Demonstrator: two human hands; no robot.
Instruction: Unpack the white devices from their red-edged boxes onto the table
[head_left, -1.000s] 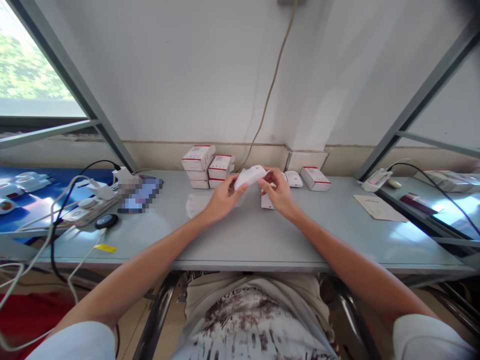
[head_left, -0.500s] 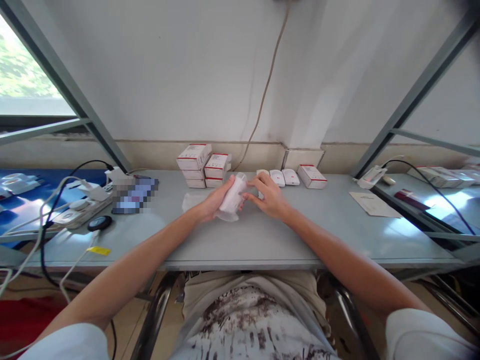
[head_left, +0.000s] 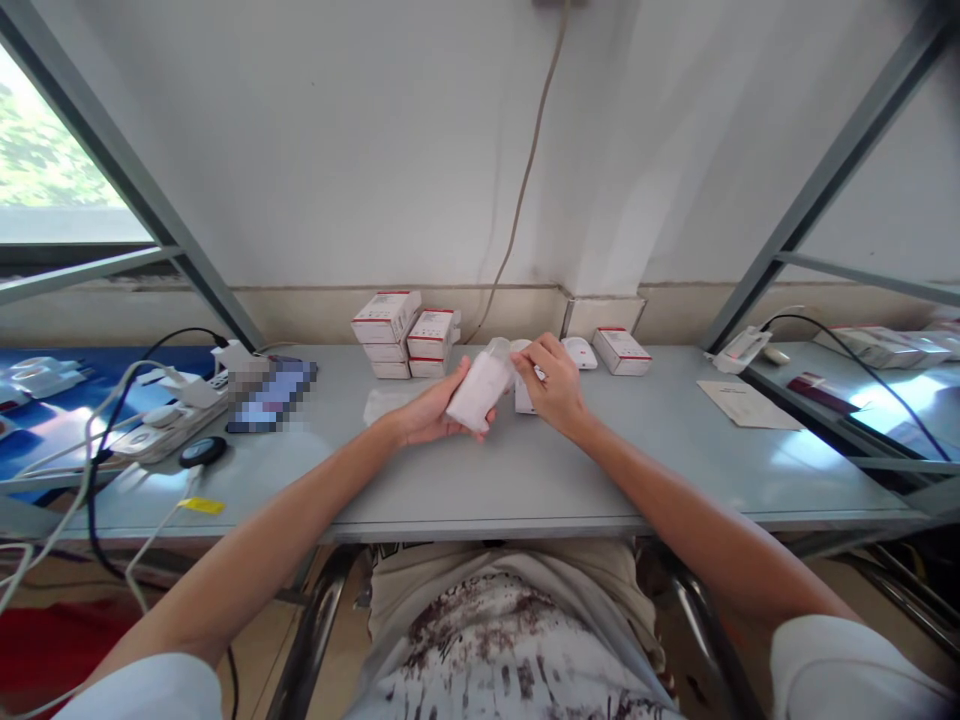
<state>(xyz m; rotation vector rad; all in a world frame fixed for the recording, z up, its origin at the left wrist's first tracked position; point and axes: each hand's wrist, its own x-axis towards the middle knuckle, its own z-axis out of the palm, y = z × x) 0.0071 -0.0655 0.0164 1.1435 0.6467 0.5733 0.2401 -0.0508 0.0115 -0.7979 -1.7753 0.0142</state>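
My left hand (head_left: 439,408) is wrapped round a white item in a thin translucent sleeve (head_left: 478,392), tilted with its top to the right. The fingertips of my right hand (head_left: 551,375) pinch the upper right end of the sleeve. Below and behind my right hand a white box (head_left: 523,400) is partly hidden. A white rounded device (head_left: 579,353) lies just behind the right hand. Left of my hands, another translucent sleeve (head_left: 384,403) lies flat on the grey table (head_left: 480,495).
Stacked white boxes with red edges (head_left: 386,318) stand at the back, and one more box (head_left: 622,351) is at the right. A phone (head_left: 274,395), a power strip (head_left: 169,430) and cables are at the left. A paper sheet (head_left: 746,404) lies at the right.
The wrapped item has turned and its sleeve end now sticks out to the upper right. My right hand has moved slightly right and up, uncovering more of the white box.
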